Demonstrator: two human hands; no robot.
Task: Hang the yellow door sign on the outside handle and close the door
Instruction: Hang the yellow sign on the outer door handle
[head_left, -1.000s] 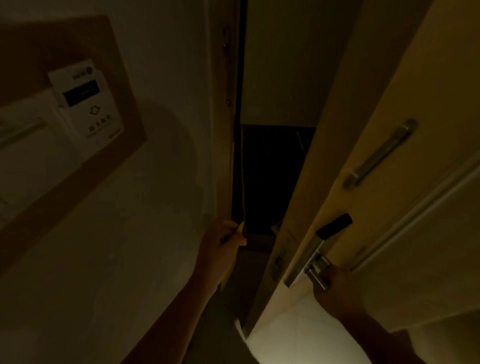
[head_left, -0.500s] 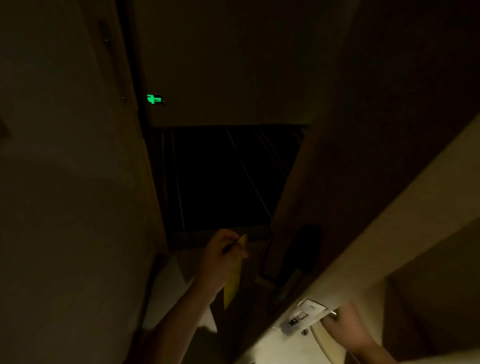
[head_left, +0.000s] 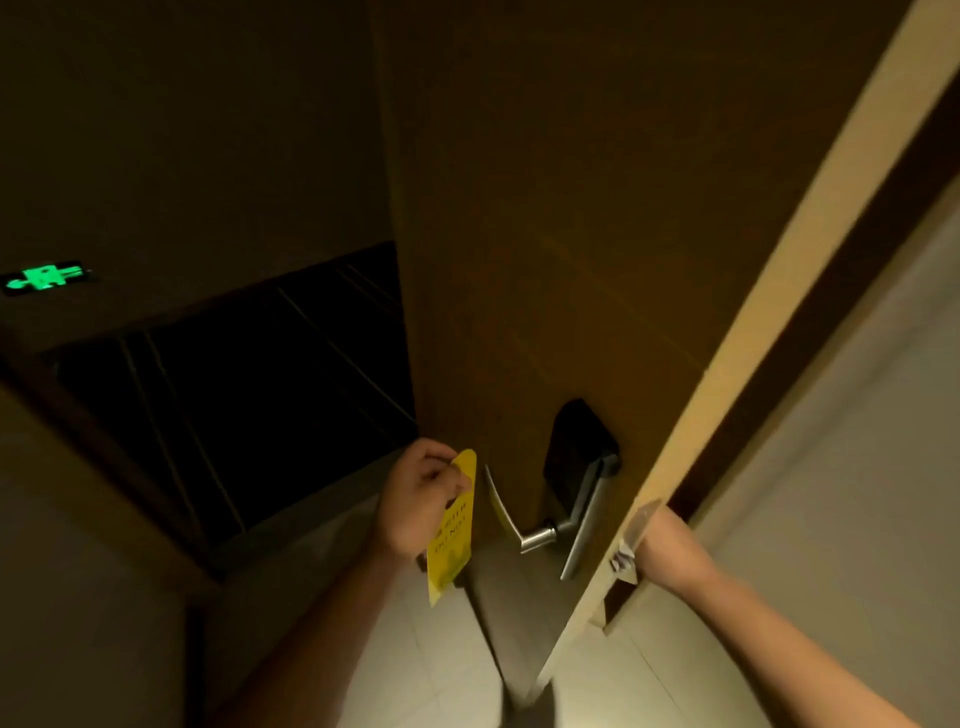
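With my left hand (head_left: 421, 499) pinching the sign (head_left: 451, 525) and my right hand (head_left: 655, 545) hidden behind the door (head_left: 597, 249), grip unclear, I'd slip the hole over the handle (head_left: 506, 512) tip.

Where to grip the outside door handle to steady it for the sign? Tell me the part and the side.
Grip the handle near its round base by the lock plate, coming from below. The lever's free end points up and left toward the yellow sign in the left hand, so that end must stay bare for the loop. The right hand is hidden behind the door edge.
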